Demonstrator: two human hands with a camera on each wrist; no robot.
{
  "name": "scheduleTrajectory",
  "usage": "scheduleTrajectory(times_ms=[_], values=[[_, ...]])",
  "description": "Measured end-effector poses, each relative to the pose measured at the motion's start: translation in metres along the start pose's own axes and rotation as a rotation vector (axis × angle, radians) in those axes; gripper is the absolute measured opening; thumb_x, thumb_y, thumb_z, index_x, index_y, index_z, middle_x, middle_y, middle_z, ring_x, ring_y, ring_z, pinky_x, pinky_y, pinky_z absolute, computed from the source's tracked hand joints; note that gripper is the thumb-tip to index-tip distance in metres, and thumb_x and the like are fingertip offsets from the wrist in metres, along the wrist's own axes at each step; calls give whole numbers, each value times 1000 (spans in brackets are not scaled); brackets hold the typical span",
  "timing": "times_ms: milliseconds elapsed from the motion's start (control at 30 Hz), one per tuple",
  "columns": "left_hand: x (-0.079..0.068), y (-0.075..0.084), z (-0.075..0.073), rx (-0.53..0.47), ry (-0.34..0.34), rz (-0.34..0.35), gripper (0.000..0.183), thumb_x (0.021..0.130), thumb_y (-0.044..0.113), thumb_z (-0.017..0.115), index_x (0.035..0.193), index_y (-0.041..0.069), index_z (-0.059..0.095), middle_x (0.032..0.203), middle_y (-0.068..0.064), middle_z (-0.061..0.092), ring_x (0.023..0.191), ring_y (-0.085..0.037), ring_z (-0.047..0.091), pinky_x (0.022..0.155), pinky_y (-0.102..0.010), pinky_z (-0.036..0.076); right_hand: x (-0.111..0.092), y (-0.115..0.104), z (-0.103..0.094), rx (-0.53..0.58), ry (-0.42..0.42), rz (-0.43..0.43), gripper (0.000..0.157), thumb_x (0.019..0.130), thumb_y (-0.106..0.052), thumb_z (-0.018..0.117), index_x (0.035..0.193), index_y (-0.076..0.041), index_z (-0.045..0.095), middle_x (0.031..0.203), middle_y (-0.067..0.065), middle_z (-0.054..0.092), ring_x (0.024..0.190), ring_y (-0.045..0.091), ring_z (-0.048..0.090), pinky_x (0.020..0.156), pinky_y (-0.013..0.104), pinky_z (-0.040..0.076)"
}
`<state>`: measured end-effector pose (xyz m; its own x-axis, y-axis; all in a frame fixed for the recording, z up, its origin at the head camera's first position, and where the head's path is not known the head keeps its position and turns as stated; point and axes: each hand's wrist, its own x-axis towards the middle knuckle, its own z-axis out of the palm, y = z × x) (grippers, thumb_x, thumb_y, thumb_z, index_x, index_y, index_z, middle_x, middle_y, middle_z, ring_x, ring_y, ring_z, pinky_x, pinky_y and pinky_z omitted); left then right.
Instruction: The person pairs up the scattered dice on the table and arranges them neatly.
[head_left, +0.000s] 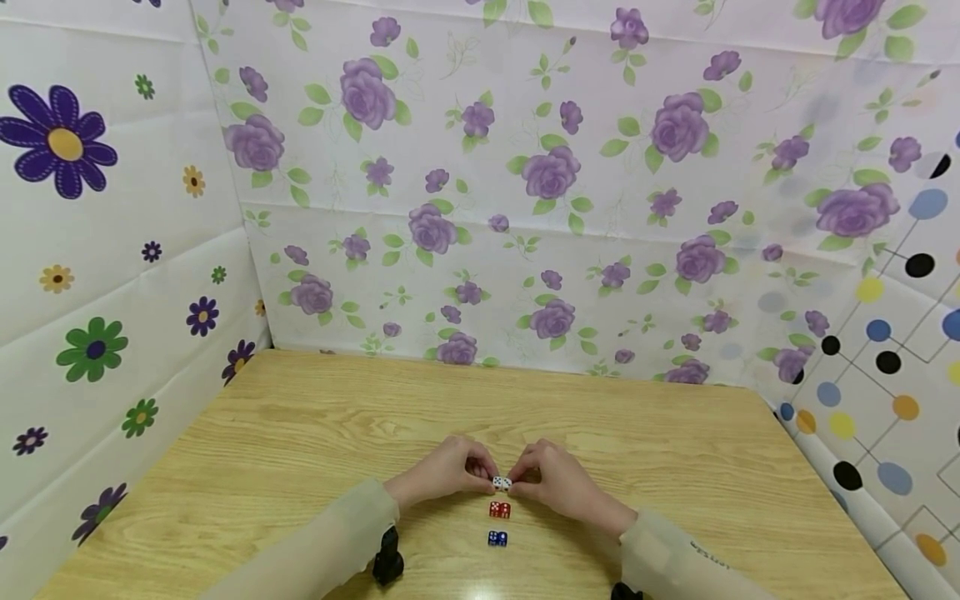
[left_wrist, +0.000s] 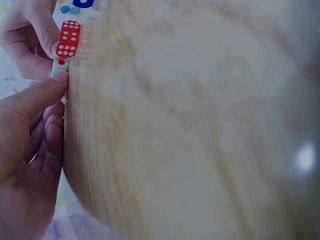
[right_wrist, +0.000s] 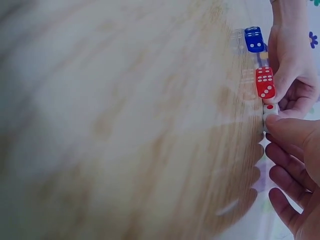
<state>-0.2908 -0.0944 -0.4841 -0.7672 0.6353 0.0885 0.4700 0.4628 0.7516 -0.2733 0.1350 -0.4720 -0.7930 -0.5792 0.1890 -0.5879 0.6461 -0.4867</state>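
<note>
Two white dice (head_left: 502,483) sit side by side on the wooden table, between the fingertips of both hands. My left hand (head_left: 448,469) pinches the left white die (left_wrist: 61,64) with thumb and forefinger. From the other side, my right hand (head_left: 561,482) pinches the right white die (right_wrist: 270,108) the same way. Just nearer than the white pair, two red dice (head_left: 499,510) stand together. Closer still lies a pair of blue dice (head_left: 497,538). The fingertips partly cover the white dice in both wrist views.
The wood-grain table (head_left: 315,417) reaches back to a floral cloth wall (head_left: 480,208). A flower-printed sheet (head_left: 97,275) hangs on the left, and a dotted sheet (head_left: 892,400) on the right. Black straps (head_left: 387,557) circle the wrists.
</note>
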Motion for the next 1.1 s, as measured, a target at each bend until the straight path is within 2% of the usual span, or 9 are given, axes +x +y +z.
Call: scheduleTrajectory(times_ms=[333,567,800,1100], values=[[1,-1,0,-2,-14,1,9,83,16,80,90,16,75,83,3,71,69,-1,60,65,-17,51,0,1,1,-14,17,-38,8,82,-23,81,89,-20,80,86,-11,72,83,6,54,72,20,43],[1,1,-1,13,-19,14,8,84,17,79,91,16,74,83,3,70,69,0,60,65,-17,52,0,2,0,-28,24,-41,9,82,-23,81,91,-20,80,86,-11,72,83,6,54,71,20,43],[0,2,-1,6,-18,-8,8,84,16,79,90,16,74,83,3,70,69,-1,60,65,-17,51,0,3,1,-33,16,-51,9,83,-24,80,92,-21,80,86,-11,72,84,7,55,72,20,43],[0,0,0,5,-21,-3,8,84,16,79,90,16,74,83,3,70,70,0,60,65,-17,51,-1,4,2,-28,17,-53,9,85,-24,79,94,-22,80,87,-11,72,85,8,56,74,21,45]])
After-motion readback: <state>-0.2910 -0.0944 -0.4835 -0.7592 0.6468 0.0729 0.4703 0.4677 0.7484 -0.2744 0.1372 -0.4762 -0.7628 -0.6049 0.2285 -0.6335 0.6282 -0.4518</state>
